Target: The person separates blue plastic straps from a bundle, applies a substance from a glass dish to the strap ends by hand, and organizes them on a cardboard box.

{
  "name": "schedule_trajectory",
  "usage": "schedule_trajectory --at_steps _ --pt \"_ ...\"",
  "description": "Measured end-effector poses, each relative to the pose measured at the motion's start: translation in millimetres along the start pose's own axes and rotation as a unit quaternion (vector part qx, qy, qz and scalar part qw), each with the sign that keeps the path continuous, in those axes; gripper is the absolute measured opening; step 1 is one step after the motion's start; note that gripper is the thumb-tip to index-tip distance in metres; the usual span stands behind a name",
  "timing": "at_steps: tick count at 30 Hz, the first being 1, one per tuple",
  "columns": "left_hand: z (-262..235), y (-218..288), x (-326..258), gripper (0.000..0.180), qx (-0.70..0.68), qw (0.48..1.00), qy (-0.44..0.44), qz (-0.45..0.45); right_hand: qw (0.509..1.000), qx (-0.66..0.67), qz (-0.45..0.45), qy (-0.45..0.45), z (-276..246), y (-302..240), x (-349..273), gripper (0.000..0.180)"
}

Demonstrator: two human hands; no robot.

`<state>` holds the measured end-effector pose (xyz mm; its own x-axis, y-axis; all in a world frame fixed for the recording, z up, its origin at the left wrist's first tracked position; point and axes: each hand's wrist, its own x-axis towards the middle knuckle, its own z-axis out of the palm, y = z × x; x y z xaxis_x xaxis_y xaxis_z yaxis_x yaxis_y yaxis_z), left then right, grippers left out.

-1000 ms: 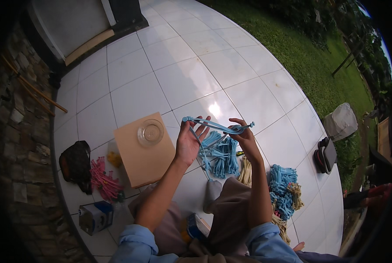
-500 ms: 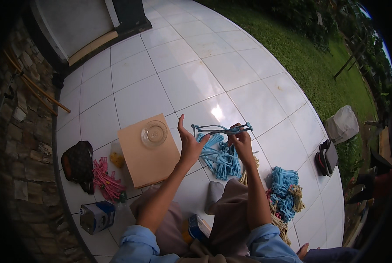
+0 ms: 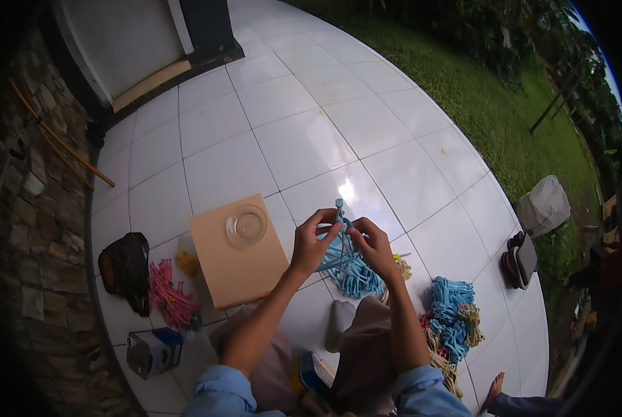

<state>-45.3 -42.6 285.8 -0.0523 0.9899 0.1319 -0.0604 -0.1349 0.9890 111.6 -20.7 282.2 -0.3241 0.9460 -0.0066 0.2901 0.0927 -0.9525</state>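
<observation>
- A bundle of blue cords (image 3: 349, 267) is held up over the tiled floor (image 3: 304, 146), near the middle of the view, just above the person's knee.
- The upper end of the cords is pinched between the fingers of the left hand (image 3: 311, 240) and the right hand (image 3: 372, 244); both hands are closed on it, and they are almost touching each other.
- A tan board (image 3: 238, 267) lies at 9 o'clock from the hands, just beside the left wrist; a clear glass dish (image 3: 246, 225) rests on it.
- A heap of pink cords (image 3: 168, 295) and a dark bag (image 3: 126, 267) are seen further out at 9 o'clock, by the stone wall (image 3: 36, 229).
- A small box (image 3: 152, 351) stands at 8 o'clock, near the left elbow.
- A second pile of blue and beige cords (image 3: 453, 323) lies at 4 o'clock, well apart from the hands.
- A pair of sandals (image 3: 519, 258) and a grey sack (image 3: 544, 205) are placed at 3 o'clock, at the edge of the grass (image 3: 478, 97).
- Nothing lies between the hands and the held cords; the forearms cover part of the floor below.
</observation>
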Motion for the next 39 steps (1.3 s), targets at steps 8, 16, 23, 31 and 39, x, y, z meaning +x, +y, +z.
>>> schedule_trajectory --at_steps 8,16,23,31,39 --pt "-9.3 -10.9 -6.2 0.019 -0.103 0.994 0.017 0.033 0.997 0.046 0.005 -0.067 13.6 -5.4 2.5 0.022" --pt "-24.5 27.4 0.5 0.017 -0.343 0.938 0.036 0.027 0.975 -0.128 -0.175 -0.051 20.7 25.1 11.3 0.046" --pt "-32.8 36.5 4.2 0.016 -0.351 0.926 0.109 0.088 0.995 -0.049 -0.058 -0.057 32.1 5.8 8.3 0.051" --pt "-31.4 51.7 1.5 0.023 -0.399 0.903 0.099 0.126 0.991 0.083 -0.099 0.028 46.6 17.8 12.3 0.033" --pt "-8.1 29.4 0.2 0.042 -0.312 0.946 0.05 0.08 0.995 0.018 -0.067 0.065 47.2 12.1 6.3 0.036"
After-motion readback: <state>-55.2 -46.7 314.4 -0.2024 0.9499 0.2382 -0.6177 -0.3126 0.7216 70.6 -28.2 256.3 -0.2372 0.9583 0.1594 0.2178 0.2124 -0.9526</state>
